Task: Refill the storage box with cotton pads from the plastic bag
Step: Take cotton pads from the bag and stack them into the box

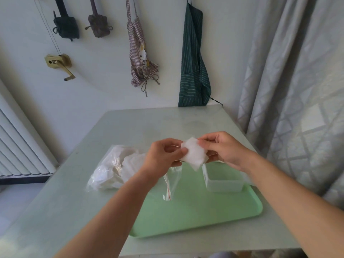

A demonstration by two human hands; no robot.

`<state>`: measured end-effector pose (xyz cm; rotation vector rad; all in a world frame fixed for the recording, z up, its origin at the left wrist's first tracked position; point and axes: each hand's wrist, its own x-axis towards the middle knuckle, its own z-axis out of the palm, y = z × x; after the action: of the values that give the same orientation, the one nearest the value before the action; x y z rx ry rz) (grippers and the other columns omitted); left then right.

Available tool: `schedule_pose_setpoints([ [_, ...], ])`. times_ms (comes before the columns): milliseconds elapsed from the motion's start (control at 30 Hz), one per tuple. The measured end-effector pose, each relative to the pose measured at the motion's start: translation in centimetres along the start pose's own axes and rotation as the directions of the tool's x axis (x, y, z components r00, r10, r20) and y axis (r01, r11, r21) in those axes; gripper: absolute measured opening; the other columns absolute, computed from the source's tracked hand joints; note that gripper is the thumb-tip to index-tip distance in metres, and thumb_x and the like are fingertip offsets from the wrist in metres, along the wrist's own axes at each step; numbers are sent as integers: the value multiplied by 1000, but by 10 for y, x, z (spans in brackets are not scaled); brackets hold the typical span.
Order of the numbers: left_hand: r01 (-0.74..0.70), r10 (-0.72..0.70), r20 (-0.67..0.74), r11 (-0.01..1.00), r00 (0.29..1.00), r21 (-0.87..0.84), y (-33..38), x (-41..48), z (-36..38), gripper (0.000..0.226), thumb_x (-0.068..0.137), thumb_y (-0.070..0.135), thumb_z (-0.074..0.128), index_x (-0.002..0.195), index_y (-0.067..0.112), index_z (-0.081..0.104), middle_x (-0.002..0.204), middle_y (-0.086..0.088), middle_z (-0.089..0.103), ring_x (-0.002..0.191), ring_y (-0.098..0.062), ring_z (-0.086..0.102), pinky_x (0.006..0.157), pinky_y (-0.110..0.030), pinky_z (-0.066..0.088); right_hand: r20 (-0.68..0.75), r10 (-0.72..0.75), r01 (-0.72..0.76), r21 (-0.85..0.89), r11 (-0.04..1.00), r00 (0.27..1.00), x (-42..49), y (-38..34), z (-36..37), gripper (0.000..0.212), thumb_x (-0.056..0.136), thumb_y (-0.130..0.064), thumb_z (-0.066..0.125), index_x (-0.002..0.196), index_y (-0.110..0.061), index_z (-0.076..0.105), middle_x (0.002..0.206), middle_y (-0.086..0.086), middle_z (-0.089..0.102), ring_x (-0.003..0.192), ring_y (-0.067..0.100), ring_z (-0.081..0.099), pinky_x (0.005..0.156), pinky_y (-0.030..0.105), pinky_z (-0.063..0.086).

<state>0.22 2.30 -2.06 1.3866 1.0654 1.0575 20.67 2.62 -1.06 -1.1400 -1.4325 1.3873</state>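
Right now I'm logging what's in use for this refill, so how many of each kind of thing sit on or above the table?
Cotton pads in hand: 1 stack, pinched between left hand and right hand
Plastic bag: 1
Storage box: 1
Green tray: 1
Total: 4
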Motion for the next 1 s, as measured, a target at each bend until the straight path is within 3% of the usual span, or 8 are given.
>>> schedule_pose_setpoints([
  [133, 38, -40, -27, 997, 999, -74, -2, -2, 4, 5, 86, 10, 73, 87, 10, 69, 78, -5, 74, 66, -14, 71, 55, -20, 53, -33, 28, -29, -22, 999, 999, 0, 4, -3, 15, 94, -19, 62, 100, -10, 71, 81, 6, 73, 68, 21, 70, 68, 37, 60],
  [300, 120, -132, -37, 964, 991, -238, -5, -1, 3, 10, 88, 11, 70, 81, 11, 63, 80, -9, 70, 66, -17, 70, 59, -23, 56, -112, 33, -35, -13, 999, 993, 2, 5, -2, 14, 95, -17, 61, 96, -8, 70, 84, 10, 68, 67, 24, 69, 66, 39, 61],
  [533, 154, -177, -56, 947, 983, -282, -9, 0, 2, 8, 94, 13, 62, 98, 6, 60, 89, -14, 69, 76, -29, 74, 57, -25, 57, -181, 65, -62, 19, 998, 981, 4, 5, -1, 14, 98, -17, 57, 98, -8, 67, 83, 10, 69, 67, 23, 69, 66, 41, 61],
  [667, 125, -147, -74, 960, 986, -251, -12, 0, 6, 11, 97, 13, 59, 102, 4, 59, 89, -14, 72, 75, -28, 74, 59, -26, 56, -138, 114, -104, 75, 992, 984, 3, 5, 0, 12, 95, -16, 61, 102, -9, 68, 81, 6, 70, 66, 19, 67, 57, 33, 57],
  [800, 86, -126, -139, 962, 982, -261, -15, 2, 3, 18, 98, 11, 56, 113, 2, 63, 102, -19, 72, 79, -25, 75, 63, -25, 57, -182, 82, -64, 101, 993, 980, 3, 5, -5, 18, 88, -2, 67, 103, -10, 67, 91, 6, 73, 76, 19, 69, 67, 34, 59],
  [900, 71, -131, -217, 962, 967, -265, -17, 4, 3, 16, 98, 9, 55, 109, 3, 65, 104, -18, 69, 82, -24, 74, 65, -24, 57, -268, 42, 24, 239, 971, 963, 2, 0, -8, 18, 84, 4, 67, 97, -10, 67, 92, 9, 71, 75, 19, 68, 79, 34, 56],
  [1000, 85, -158, -229, 950, 961, -299, -15, 5, 13, 18, 98, 11, 56, 111, 2, 64, 108, -18, 69, 89, -27, 72, 65, -25, 58, -211, 41, 35, 342, 939, 977, 1, -2, -2, 20, 81, 6, 69, 95, -8, 65, 88, 10, 72, 74, 20, 69, 79, 34, 57],
])
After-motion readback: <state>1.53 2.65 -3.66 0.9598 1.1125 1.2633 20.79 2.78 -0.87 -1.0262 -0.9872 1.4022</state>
